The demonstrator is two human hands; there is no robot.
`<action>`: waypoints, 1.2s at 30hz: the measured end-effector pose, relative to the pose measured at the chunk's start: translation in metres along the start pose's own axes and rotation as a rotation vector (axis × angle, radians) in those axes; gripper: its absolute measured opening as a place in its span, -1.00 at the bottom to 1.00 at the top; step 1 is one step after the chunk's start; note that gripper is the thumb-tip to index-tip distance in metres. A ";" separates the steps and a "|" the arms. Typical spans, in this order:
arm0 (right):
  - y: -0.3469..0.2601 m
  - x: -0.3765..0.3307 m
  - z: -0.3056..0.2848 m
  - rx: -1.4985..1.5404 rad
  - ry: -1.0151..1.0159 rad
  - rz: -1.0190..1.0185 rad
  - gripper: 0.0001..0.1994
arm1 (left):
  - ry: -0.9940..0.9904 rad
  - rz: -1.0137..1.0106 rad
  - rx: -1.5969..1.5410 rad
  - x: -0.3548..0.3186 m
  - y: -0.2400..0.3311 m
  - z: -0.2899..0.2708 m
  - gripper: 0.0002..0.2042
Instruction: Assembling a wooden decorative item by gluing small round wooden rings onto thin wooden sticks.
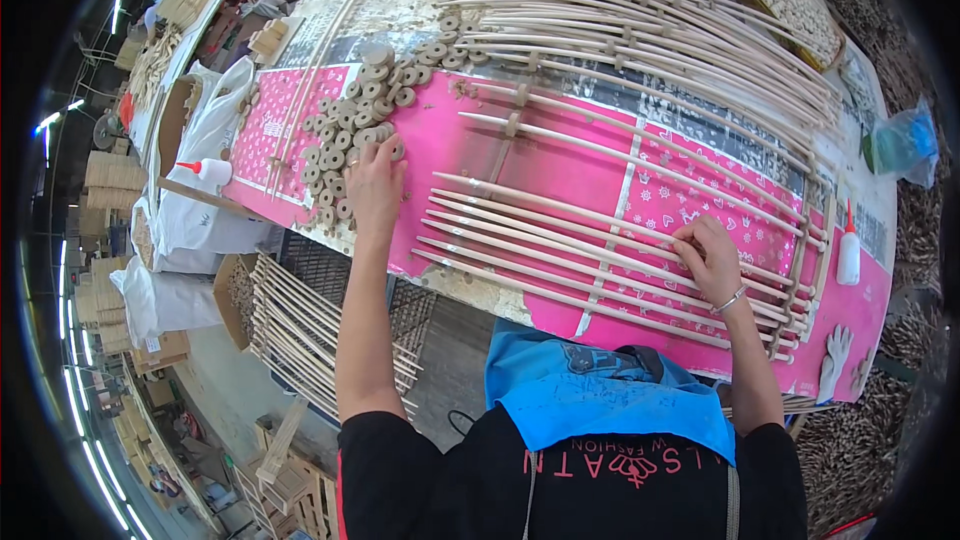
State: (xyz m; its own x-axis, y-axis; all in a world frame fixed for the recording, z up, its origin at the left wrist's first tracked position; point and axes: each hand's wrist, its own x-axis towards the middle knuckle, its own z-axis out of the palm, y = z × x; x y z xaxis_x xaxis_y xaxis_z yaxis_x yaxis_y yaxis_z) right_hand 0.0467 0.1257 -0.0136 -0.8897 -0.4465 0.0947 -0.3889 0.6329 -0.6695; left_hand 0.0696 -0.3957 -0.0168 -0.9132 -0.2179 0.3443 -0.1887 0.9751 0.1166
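Note:
My left hand (374,190) reaches into a heap of small round wooden discs (340,140) with holes through their middles. Its fingers are bent together at a wooden disc (397,151) on the heap's right edge. Over on the right, my right hand (708,258) is closed, thumb and fingers pinching a long, thin wooden rod (560,208). That rod lies among several pale tapered rods (540,275), side by side on the pink sheet (440,130). Their right ends rest across a narrow wooden strip (797,285). The fingertips of both hands are partly hidden.
More rods (640,25) lie in a wide row at the table's far side. Glue bottles with red tips stand left (210,171) and lie right (848,252). A white glove (834,365) is near the right edge. A basket (795,20) of pale pieces stands far right.

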 end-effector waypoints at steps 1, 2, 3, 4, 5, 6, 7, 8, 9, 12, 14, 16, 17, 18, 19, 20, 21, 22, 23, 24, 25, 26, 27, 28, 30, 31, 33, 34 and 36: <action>-0.001 0.000 0.001 0.099 0.027 0.076 -0.92 | -0.003 0.011 0.080 0.004 0.002 0.003 -0.65; -0.003 0.000 -0.003 0.121 0.022 0.083 -0.91 | -0.001 0.010 0.078 0.007 0.001 0.004 -0.65; -0.005 0.001 -0.003 0.119 0.022 0.082 -0.91 | -0.038 -0.028 0.072 0.009 -0.001 0.003 -0.67; -0.005 0.003 -0.004 0.129 0.030 0.073 -0.91 | -0.074 -0.062 0.062 0.013 0.000 0.004 -0.68; -0.006 0.003 -0.005 0.139 0.038 0.064 -0.90 | -0.073 -0.058 0.058 0.014 0.001 0.004 -0.68; -0.006 0.003 -0.005 0.137 0.042 0.066 -0.90 | -0.110 -0.095 0.018 0.015 0.001 0.003 -0.68; -0.006 0.003 -0.005 0.149 0.038 0.070 -0.90 | -0.146 -0.134 -0.021 0.015 0.000 0.001 -0.68; -0.005 0.002 -0.005 0.162 0.033 0.073 -0.89 | -0.145 -0.133 -0.020 0.014 -0.002 0.002 -0.68; -0.005 0.003 -0.004 0.164 0.035 0.072 -0.89 | -0.101 -0.067 -0.003 0.013 -0.005 0.004 -0.66; -0.002 0.002 -0.005 0.141 0.056 0.071 -0.89 | -0.056 0.001 -0.004 0.011 -0.002 -0.003 -0.65; -0.005 0.005 -0.006 0.147 0.057 0.051 -0.89 | -0.051 -0.001 -0.013 0.011 -0.004 -0.006 -0.65; -0.008 0.006 -0.009 0.156 0.048 0.076 -0.89 | -0.203 -0.338 -1.032 0.014 0.000 -0.010 -0.69; -0.008 0.005 -0.011 0.163 0.036 0.102 -0.89 | -0.219 -0.351 -1.169 0.011 0.007 -0.014 -0.68; -0.008 0.004 -0.012 0.162 0.040 0.109 -0.89 | -0.226 -0.347 -1.171 0.011 0.015 -0.017 -0.68; -0.009 0.005 -0.012 0.160 0.039 0.103 -0.89 | -0.269 -0.384 -1.218 0.010 0.021 -0.022 -0.68; -0.009 0.005 -0.012 0.158 0.038 0.098 -0.89 | -0.314 -0.421 -1.265 0.009 0.026 -0.025 -0.67; -0.008 0.005 -0.012 0.160 0.040 0.099 -0.89 | -0.315 -0.420 -1.263 0.009 0.031 -0.026 -0.67; -0.008 0.006 -0.011 0.154 0.039 0.083 -0.89 | -0.326 -0.456 -1.363 0.009 0.035 -0.026 -0.67; -0.008 0.006 -0.011 0.148 0.038 0.066 -0.89 | -0.338 -0.492 -1.462 0.008 0.036 -0.028 -0.66; -0.009 0.006 -0.010 0.151 0.039 0.066 -0.89 | -0.338 -0.491 -1.460 0.007 0.035 -0.026 -0.66; -0.009 0.005 -0.011 0.161 0.036 0.066 -0.90 | -0.383 -0.479 -1.478 0.007 0.038 -0.023 -0.65; -0.010 0.005 -0.011 0.171 0.032 0.066 -0.90 | -0.427 -0.468 -1.496 0.006 0.040 -0.020 -0.64; -0.011 0.005 -0.011 0.169 0.034 0.071 -0.90 | -0.447 -0.498 -1.486 0.006 0.043 -0.016 -0.59; -0.013 0.006 -0.010 0.143 0.046 0.055 -0.89 | -0.454 -0.494 -1.486 0.005 0.048 -0.017 -0.59; -0.013 0.009 -0.007 0.119 0.047 0.036 -0.87 | -0.427 -0.477 -1.523 0.002 0.059 -0.021 -0.51; -0.015 0.010 -0.006 0.119 0.049 0.039 -0.87 | -0.394 -0.532 -1.576 0.003 0.067 -0.025 -0.39; -0.018 0.013 -0.003 0.178 0.119 0.022 -0.86 | -0.388 -0.528 -1.547 0.005 0.069 -0.023 -0.35; -0.019 0.014 -0.003 0.178 0.121 0.028 -0.86 | -0.380 -0.526 -1.519 0.006 0.072 -0.023 -0.31; -0.019 0.017 -0.005 0.120 0.141 0.029 -0.85 | -0.375 -0.526 -1.507 0.005 0.077 -0.023 -0.27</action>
State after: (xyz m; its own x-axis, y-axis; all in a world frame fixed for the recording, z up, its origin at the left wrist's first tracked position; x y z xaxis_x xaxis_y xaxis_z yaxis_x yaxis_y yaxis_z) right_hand 0.0378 0.1093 0.0041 -0.9281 -0.3306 0.1713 -0.3391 0.5602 -0.7558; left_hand 0.0584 -0.3223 0.0151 -0.9400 -0.2517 -0.2301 -0.1922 -0.1662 0.9672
